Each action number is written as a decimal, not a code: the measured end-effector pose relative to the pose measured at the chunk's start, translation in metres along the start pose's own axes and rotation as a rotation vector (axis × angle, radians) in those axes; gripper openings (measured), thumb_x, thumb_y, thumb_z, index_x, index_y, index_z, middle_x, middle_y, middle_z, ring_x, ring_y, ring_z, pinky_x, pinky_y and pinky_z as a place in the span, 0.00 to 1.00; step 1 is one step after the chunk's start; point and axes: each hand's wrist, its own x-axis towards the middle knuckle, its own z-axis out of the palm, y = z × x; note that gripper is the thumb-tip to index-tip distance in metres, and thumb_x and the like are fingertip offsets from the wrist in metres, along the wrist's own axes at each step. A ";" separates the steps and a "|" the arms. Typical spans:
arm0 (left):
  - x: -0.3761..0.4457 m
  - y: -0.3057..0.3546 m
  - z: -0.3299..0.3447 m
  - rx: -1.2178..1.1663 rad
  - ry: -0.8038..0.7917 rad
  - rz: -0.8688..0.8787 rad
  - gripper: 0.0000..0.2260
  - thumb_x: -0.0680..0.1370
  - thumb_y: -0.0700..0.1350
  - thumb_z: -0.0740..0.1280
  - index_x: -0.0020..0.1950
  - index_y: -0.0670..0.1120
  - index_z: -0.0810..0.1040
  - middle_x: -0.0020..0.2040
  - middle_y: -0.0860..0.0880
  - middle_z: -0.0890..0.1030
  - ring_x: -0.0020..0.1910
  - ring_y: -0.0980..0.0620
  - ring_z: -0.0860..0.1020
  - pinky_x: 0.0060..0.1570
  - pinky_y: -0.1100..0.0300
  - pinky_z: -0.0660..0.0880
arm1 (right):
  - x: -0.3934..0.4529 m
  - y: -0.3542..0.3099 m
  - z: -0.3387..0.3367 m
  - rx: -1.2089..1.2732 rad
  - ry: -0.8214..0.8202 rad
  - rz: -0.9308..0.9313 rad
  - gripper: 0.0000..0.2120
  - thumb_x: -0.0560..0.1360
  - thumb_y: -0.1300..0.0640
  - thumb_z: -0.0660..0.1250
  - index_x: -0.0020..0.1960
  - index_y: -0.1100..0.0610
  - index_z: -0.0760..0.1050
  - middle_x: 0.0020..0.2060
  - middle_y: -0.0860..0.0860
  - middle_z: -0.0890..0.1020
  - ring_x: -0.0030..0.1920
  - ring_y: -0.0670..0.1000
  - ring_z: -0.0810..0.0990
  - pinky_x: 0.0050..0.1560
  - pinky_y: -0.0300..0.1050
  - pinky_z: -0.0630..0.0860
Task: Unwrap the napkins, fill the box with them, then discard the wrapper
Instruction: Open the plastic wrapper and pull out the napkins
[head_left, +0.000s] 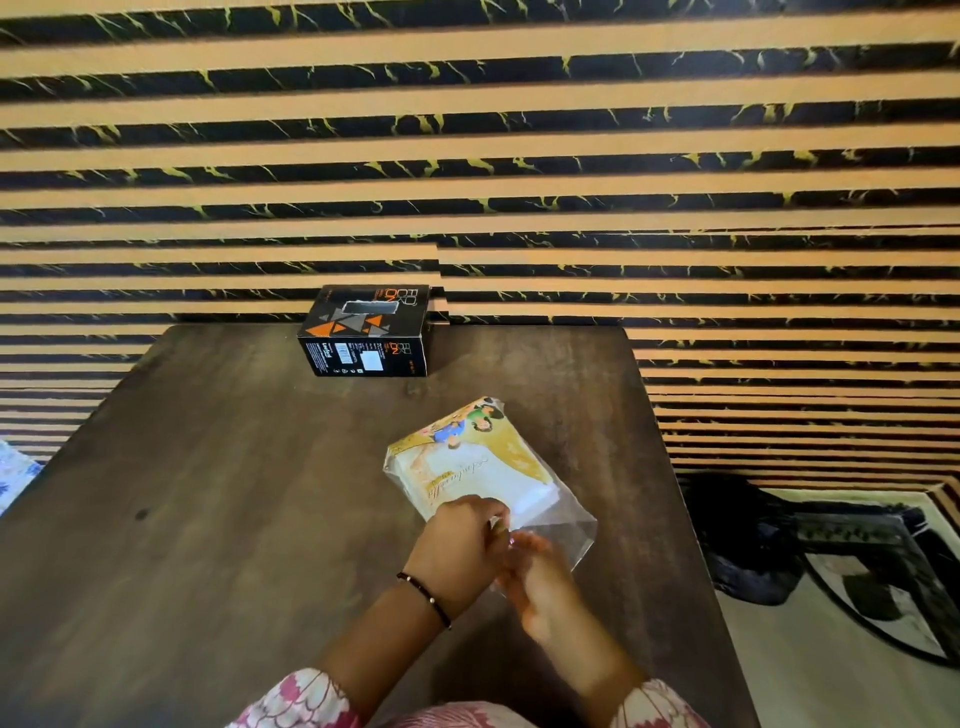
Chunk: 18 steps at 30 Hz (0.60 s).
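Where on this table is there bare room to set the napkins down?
The table's whole left half is bare, from the black box at the far edge down to the near edge. Crowded right of centre: the napkin pack, left hand and right hand.

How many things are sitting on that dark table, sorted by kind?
Black box with orange triangles: 1
Napkin pack in clear wrapper: 1
Total on the table: 2
Both hands, left and right, are at the wrapper's open end.
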 end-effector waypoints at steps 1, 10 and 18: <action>0.000 0.002 -0.001 0.005 -0.012 -0.008 0.07 0.73 0.44 0.62 0.48 0.47 0.79 0.46 0.47 0.82 0.45 0.50 0.78 0.44 0.59 0.72 | -0.002 -0.003 0.000 0.002 -0.023 0.018 0.11 0.75 0.68 0.57 0.40 0.59 0.75 0.31 0.55 0.78 0.32 0.50 0.75 0.28 0.38 0.74; 0.005 0.019 -0.010 0.266 -0.150 -0.007 0.14 0.76 0.50 0.57 0.60 0.51 0.74 0.58 0.50 0.78 0.57 0.49 0.75 0.51 0.57 0.73 | 0.000 -0.025 -0.007 0.040 -0.097 0.158 0.07 0.72 0.71 0.60 0.48 0.65 0.73 0.39 0.60 0.78 0.41 0.57 0.77 0.43 0.49 0.75; 0.013 0.029 -0.014 0.407 -0.136 0.039 0.14 0.78 0.50 0.55 0.60 0.50 0.72 0.56 0.48 0.76 0.53 0.45 0.77 0.43 0.54 0.73 | 0.002 -0.041 -0.003 -0.127 -0.128 0.024 0.09 0.76 0.68 0.57 0.43 0.60 0.75 0.31 0.55 0.81 0.35 0.51 0.79 0.37 0.43 0.78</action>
